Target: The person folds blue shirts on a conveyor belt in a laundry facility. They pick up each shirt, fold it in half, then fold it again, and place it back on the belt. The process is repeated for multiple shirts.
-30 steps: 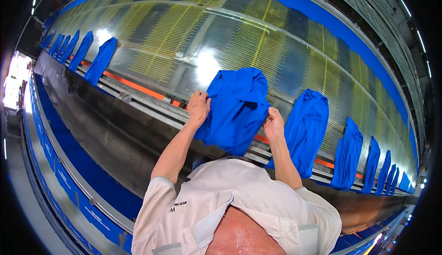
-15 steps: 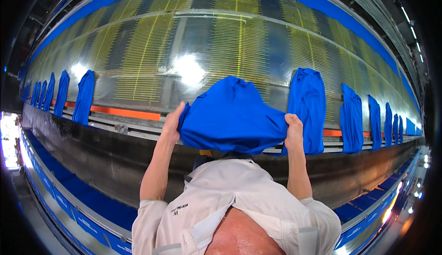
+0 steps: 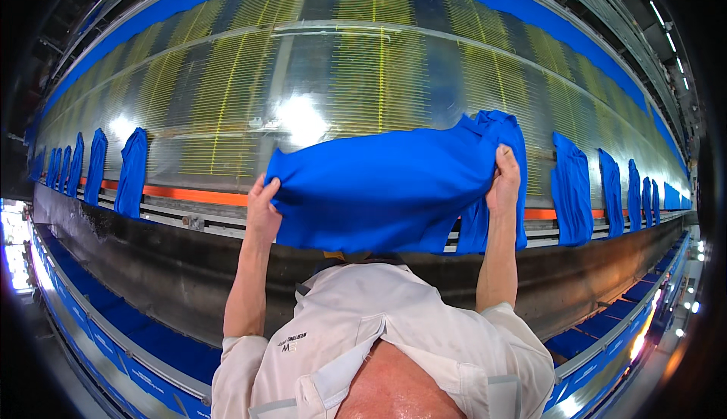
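Have drawn the blue cloth (image 3: 371,184) wider and flatter since the earlier frame. Hangs across the near edge of the long, yellow-lined worktop (image 3: 304,74), covering part of that edge. Looks plain, bright and mostly smooth, pointed at the upper left, bunched at the right. Partly hides a folded cloth (image 3: 473,228) of matching blue; cannot tell exactly where to part them. Gripped at either end by the fingers of the left hand (image 3: 262,209) and right hand (image 3: 503,183), with some fingertips hidden.
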A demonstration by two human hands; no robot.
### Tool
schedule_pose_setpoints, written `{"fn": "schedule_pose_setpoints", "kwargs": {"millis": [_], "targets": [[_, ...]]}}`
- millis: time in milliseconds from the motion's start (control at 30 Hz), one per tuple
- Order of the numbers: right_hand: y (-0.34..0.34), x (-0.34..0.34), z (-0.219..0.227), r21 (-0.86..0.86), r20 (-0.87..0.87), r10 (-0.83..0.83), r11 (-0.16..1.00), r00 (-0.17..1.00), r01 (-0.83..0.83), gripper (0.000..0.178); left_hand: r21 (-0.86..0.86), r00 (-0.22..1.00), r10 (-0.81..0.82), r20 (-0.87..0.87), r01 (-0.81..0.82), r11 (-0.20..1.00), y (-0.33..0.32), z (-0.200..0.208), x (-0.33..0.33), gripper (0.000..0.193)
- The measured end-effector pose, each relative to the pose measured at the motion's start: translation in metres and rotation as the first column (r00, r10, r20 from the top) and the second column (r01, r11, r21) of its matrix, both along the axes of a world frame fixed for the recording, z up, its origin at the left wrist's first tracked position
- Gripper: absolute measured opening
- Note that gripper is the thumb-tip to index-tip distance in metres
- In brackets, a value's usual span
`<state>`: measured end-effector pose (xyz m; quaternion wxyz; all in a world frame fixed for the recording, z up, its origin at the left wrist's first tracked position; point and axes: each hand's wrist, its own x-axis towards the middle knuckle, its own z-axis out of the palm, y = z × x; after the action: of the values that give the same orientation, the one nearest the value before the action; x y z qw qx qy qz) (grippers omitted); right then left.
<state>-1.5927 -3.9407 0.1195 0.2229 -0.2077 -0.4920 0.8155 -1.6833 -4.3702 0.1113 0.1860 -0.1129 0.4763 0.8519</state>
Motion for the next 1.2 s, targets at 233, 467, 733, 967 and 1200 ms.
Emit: {"fn": "schedule_pose_setpoints", "kwargs": {"millis": [233, 467, 733, 967, 1200], "targets": [[0.012, 0.025, -0.11, -0.125, 0.338, 0.028, 0.992, 0.941, 0.015, 0.011, -0.035, 0.978, -0.008, 0.207, 0.016, 0.999, -0.01, -0.06, 0.015, 0.022], [0.0, 0.032, -0.09, -0.156, 0.572, 0.201, 0.979, 0.796, -0.135, 0.014, -0.227, 0.781, -0.227, 0.582, 0.425, 0.876, 0.01, -0.045, -0.032, 0.022], [0.005, 0.05, -0.084, -0.093, 0.605, 0.105, 0.994, 0.79, -0.06, 0.013, -0.299, 0.872, -0.315, 0.375, 0.435, 0.849, -0.001, -0.059, -0.045, 0.01], [-0.017, 0.047, -0.051, 0.0, 0.412, -0.037, 0.999, 0.91, 0.04, 0.008, -0.326, 0.955, -0.185, 0.23, 0.255, 0.91, 0.0, -0.043, -0.036, 0.011], [-0.011, 0.01, -0.007, 0.015, 0.27, -0.086, 0.996, 0.959, 0.085, 0.007, -0.224, 0.993, 0.056, 0.101, -0.032, 0.974, 0.004, -0.017, -0.052, 0.013]]}}
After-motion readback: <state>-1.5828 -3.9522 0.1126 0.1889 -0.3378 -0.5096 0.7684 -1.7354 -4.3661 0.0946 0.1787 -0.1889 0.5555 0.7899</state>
